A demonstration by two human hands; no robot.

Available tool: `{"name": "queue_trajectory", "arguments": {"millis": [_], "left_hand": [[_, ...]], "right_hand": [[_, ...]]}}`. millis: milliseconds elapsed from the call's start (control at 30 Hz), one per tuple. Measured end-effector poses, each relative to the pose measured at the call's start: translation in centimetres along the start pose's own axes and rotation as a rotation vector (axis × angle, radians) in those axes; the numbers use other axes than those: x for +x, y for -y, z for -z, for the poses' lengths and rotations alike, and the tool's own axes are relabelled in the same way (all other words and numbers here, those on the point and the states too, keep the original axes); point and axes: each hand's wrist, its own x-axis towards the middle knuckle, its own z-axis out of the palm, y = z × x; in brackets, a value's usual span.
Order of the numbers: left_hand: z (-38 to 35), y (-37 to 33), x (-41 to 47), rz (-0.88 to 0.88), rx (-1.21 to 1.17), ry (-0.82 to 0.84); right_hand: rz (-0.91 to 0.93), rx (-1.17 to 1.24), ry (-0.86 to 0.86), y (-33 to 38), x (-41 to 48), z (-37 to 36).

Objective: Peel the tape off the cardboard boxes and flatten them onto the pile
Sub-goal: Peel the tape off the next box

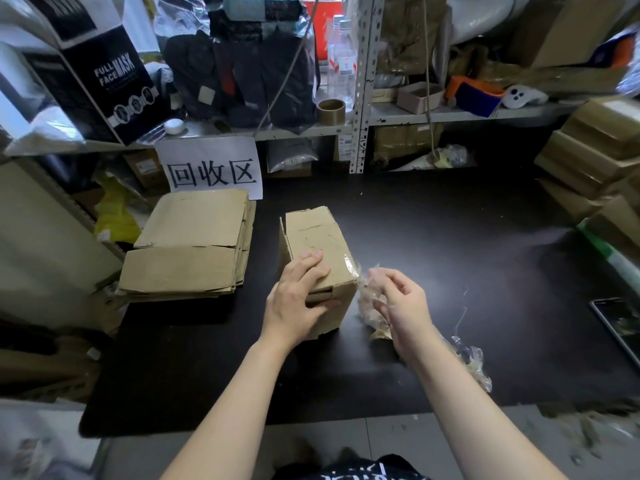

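Box [318,237] gripped at mid-table, tape [367,303] bunched at its right edge.

I see the left hand [298,299] holding the box's near top corner, fingers laid over the top and thumb curled against the front face. The right hand [401,306] sits just beside the box's right side, its fingers pinching the crumpled clear tape, which reaches up to the box's top right corner. The flattened pile [194,244] lies just left of the box at the table's [450,237] left edge, with a narrow gap between. Right of the hands the dark tabletop is open as far as stacked boxes [595,150] and a phone [620,320] at the right edge. 1 more tape wad [474,362] lies by the right forearm.
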Motion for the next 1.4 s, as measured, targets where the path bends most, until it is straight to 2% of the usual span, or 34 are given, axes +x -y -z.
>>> {"name": "queue_trajectory", "arguments": {"millis": [200,400,500,667,800,967,1400], "left_hand": [[0.1,-0.1,0.1,-0.007,-0.009,0.005],[0.3,-0.3,0.1,-0.012,-0.002,0.014],[0.3,-0.3,0.1,0.013,-0.003,0.005],[0.0,-0.4,0.4,0.012,0.023,0.023],[-0.3,-0.6,0.5,0.018,0.020,0.025],[-0.2,-0.6,0.2,0.029,0.014,0.013],[0.2,-0.7,0.1,0.021,-0.040,0.016]], "right_hand": [[0.081,-0.355,-0.015,-1.2,0.1,-0.5],[0.218,-0.573,-0.037,-1.5,0.7,-0.4],[0.256,-0.624,-0.007,-1.6,0.7,0.2],[0.289,-0.543,0.085,-2.4,0.5,1.7],[0.471,-0.662,-0.005,-2.4,1.1,1.5],[0.514,-0.566,-0.045,-2.1,1.4,1.4],[0.284,-0.155,-0.284,-2.8,2.1,-1.5]]}}
